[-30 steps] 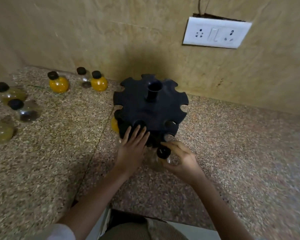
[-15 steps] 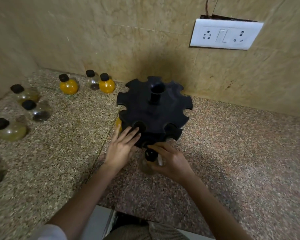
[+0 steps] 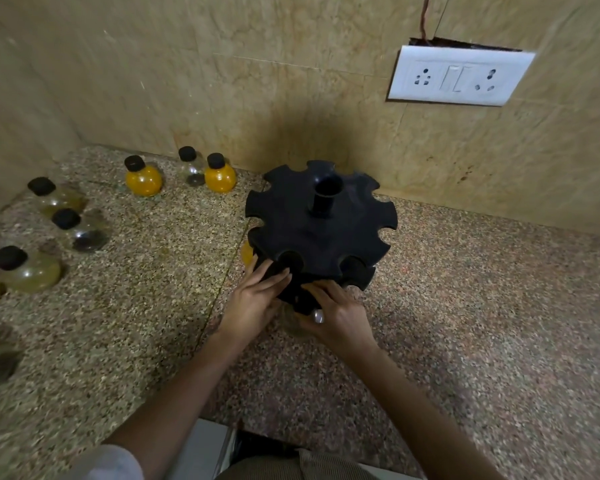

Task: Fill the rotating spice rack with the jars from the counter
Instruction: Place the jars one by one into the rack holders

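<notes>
- Head view: a black plastic round spice rack (image 3: 321, 230) with notched edges and a central tube stands on the speckled granite counter (image 3: 482, 306), close to the beige marble wall (image 3: 222, 81).
- The left hand (image 3: 253, 303) lies flat and open against the rack's near lower tier, fingers spread on its rim.
- The right hand (image 3: 340, 317) is curled around a clear glass jar with a black cap (image 3: 293, 322), held at the rack's near edge, under the upper tier.
- A yellow-filled jar (image 3: 246, 252) shows at the rack's left side, mostly hidden.
- On the counter to the left stand two round jars of yellow powder with black caps (image 3: 142, 178), a clear jar between them, and several pale jars (image 3: 32, 270) farther left.
- A white switch plate (image 3: 459, 76) sits on the wall.
</notes>
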